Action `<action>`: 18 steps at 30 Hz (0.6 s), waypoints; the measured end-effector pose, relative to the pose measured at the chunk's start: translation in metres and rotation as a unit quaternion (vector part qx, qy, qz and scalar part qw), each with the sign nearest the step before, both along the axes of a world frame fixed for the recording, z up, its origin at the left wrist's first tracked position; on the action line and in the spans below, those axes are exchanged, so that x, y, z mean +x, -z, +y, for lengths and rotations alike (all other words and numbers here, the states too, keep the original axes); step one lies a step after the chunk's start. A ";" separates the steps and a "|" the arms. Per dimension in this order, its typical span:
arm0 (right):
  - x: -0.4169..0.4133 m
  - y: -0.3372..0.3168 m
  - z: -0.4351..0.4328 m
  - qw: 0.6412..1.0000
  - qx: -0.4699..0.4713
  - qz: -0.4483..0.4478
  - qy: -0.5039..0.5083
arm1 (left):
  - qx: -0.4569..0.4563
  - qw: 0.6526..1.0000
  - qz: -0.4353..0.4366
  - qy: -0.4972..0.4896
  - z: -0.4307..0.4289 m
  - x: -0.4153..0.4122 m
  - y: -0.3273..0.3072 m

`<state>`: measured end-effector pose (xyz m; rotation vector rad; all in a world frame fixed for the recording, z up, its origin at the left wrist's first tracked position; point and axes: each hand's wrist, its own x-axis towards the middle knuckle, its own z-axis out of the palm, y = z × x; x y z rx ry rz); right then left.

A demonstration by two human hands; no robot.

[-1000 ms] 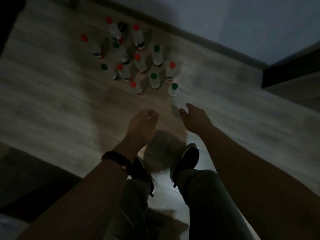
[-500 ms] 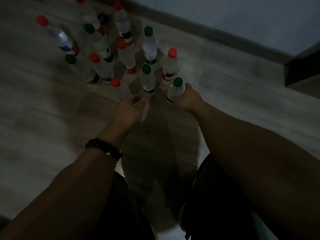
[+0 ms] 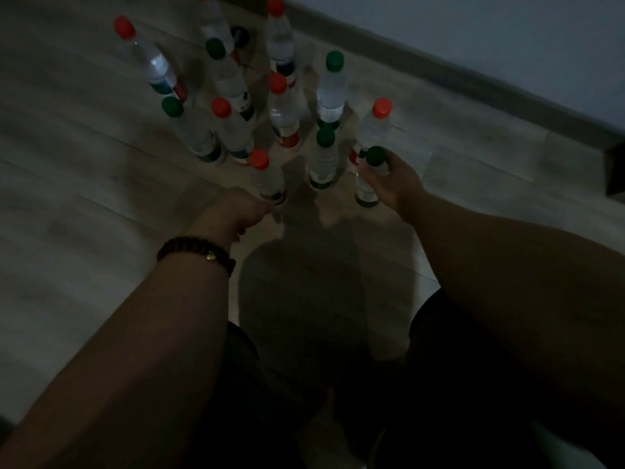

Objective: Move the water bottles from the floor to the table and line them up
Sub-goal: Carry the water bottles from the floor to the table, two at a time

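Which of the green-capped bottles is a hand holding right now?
The front-right green-capped bottle: the right hand grips it just below the cap. Other green-capped ones stand untouched; the left hand grips a red-capped bottle.

Seven red-capped bottles (image 3: 283,113), five green-capped bottles (image 3: 331,93)

"Where do my arms sit?"

"Both reach forward and down, bare, elbows wide, forearms closing in toward each other. My left hand (image 3: 236,211) shows me its back. A dark bead bracelet (image 3: 196,253) circles that wrist, and the fingers curl round the foot of the red-capped bottle (image 3: 267,179)."

"And the other?"

"My right hand (image 3: 395,186) grips the green-capped bottle (image 3: 366,189) just under its cap, thumb in front, fingers wrapped behind. The two hands are apart."
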<state>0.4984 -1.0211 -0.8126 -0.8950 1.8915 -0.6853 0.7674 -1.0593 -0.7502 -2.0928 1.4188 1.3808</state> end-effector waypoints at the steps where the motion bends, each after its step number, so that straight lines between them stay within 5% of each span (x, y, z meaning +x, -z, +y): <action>1: 0.000 0.001 0.001 1.000 -0.006 0.010 -0.009 | -0.022 1.000 -0.006 0.002 -0.004 0.000 0.003; 4: -0.002 0.006 0.000 0.998 -0.024 0.037 -0.034 | -0.094 0.992 -0.054 0.067 -0.010 -0.001 0.007; 9: -0.013 0.007 -0.002 0.996 -0.033 0.068 -0.055 | -0.184 0.975 0.063 0.108 -0.021 -0.005 0.022; 18: -0.012 -0.029 -0.010 0.998 -0.056 -0.027 -0.031 | -0.248 0.956 0.108 0.113 -0.034 -0.003 0.051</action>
